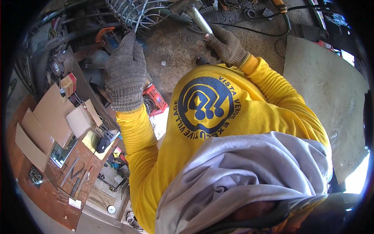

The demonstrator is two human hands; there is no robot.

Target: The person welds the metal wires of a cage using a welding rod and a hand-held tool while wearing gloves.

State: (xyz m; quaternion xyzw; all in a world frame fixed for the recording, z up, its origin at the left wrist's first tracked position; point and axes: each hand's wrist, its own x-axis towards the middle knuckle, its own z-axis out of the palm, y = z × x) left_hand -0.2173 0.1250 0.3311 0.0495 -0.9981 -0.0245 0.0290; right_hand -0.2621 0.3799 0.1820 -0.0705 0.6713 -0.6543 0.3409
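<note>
The person in the yellow long-sleeved shirt [218, 117] stands over a stained concrete floor [175, 46], both hands in grey knit gloves. By my judgement the work in hand is steadying a wire piece while a tool is brought to it.

The wire frame [128, 11], a cage of bent grey rods, lies at the top of the view. The left hand [125, 74] reaches to it, fingers closed about one thin rod [140, 17] that rises from the glove. The right hand [226, 46] is wrapped round the butt of a metal rod-like tool [199, 19], whose tip points toward the frame; what kind of tool it is I cannot tell.

The next move appears to call for a firm hold on the rod and a careful approach of the tool tip.

Obstructions: black cables [249, 27] trail across the floor near the right hand. A brown workbench [50, 187] at left carries opened cardboard boxes [43, 121], and a red crate [156, 99] sits below the left forearm.
</note>
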